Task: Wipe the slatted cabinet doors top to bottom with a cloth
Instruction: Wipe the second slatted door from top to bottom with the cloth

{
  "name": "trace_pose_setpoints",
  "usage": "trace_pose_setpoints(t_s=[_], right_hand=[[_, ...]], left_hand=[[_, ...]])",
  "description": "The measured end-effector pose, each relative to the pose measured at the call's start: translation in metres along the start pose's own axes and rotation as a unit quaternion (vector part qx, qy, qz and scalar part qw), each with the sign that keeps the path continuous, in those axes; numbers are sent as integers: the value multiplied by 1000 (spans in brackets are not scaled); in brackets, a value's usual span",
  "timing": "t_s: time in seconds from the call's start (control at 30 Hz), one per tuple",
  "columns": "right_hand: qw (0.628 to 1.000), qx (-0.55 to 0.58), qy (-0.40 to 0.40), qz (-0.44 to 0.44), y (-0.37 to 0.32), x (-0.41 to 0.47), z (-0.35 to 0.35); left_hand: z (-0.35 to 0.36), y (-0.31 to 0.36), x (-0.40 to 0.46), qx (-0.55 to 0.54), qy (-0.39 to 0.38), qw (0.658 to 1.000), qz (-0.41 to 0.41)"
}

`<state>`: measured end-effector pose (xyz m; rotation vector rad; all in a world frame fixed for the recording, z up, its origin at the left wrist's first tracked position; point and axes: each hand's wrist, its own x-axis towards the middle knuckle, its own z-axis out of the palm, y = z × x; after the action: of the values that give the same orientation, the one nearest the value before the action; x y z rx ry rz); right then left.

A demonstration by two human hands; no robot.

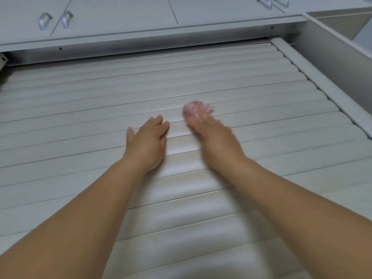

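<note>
Slatted door: pale off-white, made of long horizontal slats with rounded, slightly glossy faces and thin dark grooves between them. It fills most of the view, running from near to far.

Left hand: laid flat on the slats near centre, fingers straight and close together, thumb spread to the left. It holds nothing.

Right hand: just right of the left hand, blurred. Fingers are curled over a cloth, pressing it against a slat. Exact finger positions cannot be told through the blur.

Cloth: small, bunched, pink and white, soft and fluffy in outline. It sticks out past the fingertips on the far side, touching the door right of centre.

Right edge of the door: a smooth grey frame rail runs diagonally. Far side: flat grey upper cabinet doors with curved metal handles, one pair at far left, another at far right.
</note>
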<state>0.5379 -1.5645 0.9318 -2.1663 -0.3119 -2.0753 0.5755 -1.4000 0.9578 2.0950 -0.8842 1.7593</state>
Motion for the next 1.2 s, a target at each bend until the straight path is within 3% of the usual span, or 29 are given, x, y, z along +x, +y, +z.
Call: trace_pose_setpoints(t_s=[0.1,0.2,0.3,0.4,0.57,0.73,0.8,0.87,0.93,1.03,1.1,1.2], right_hand=[[996,-13,38,84,18,-1,-14],[990,9,43,135,-6,-1,-4],[997,24,47,59,-42,-7,13],[998,44,-24,-43,-73,-18,38],[998,22,-52,9,-61,-23,24],[989,43,49,131,-3,-27,-2],[985,-2,81,153,9,-27,-10],[983,-16,120,137,2,-27,-11],[984,73,147,76,-28,-30,1],[977,204,66,-8,-80,-41,31],[993,115,-18,-35,-98,-48,48],[998,51,-32,-3,-80,-50,47]], left_hand=[[3,-8,-14,29,-23,999,-27],[-3,-32,-25,16,-43,999,-1],[-6,-40,-25,-10,-54,998,16],[-5,-43,-26,-28,-30,999,27],[-4,-45,-29,-4,-45,999,19],[-8,-45,-32,10,-73,997,30],[-9,-44,-33,20,-83,996,37],[-9,-43,-32,24,-87,995,40],[-9,-43,-31,22,-84,995,43],[-6,-47,-29,-12,-70,996,47],[-6,-49,-29,-33,-57,997,50],[-7,-49,-31,-15,-63,997,47]])
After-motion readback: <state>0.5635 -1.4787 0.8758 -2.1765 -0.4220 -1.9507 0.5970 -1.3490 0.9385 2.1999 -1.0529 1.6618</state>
